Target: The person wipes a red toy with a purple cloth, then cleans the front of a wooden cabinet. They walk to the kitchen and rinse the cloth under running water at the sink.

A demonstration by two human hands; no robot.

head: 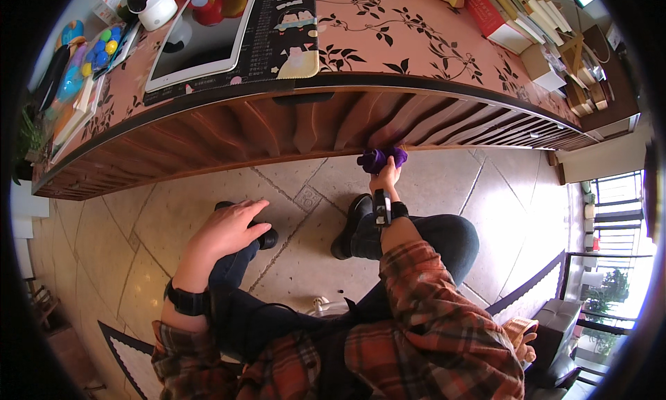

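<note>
My right hand (pixel 386 177) grips a bunched purple cloth (pixel 375 161) and holds it against the lower part of the wooden cabinet front (pixel 312 124). The cabinet's face is dark reddish-brown with wavy carved ridges. Some of the cloth is hidden behind my fingers. Over my left knee, apart from the cabinet, my left hand (pixel 231 228) hovers with its fingers spread and nothing in it. Black bands circle both of my wrists.
On the pink leaf-patterned cabinet top (pixel 374 31) lie a white tablet (pixel 203 41) and a black printed mat (pixel 294 41). A white camera-like device (pixel 153 7) stands at the left, books (pixel 515 15) at the right. Stone tiles (pixel 291 275) cover the floor.
</note>
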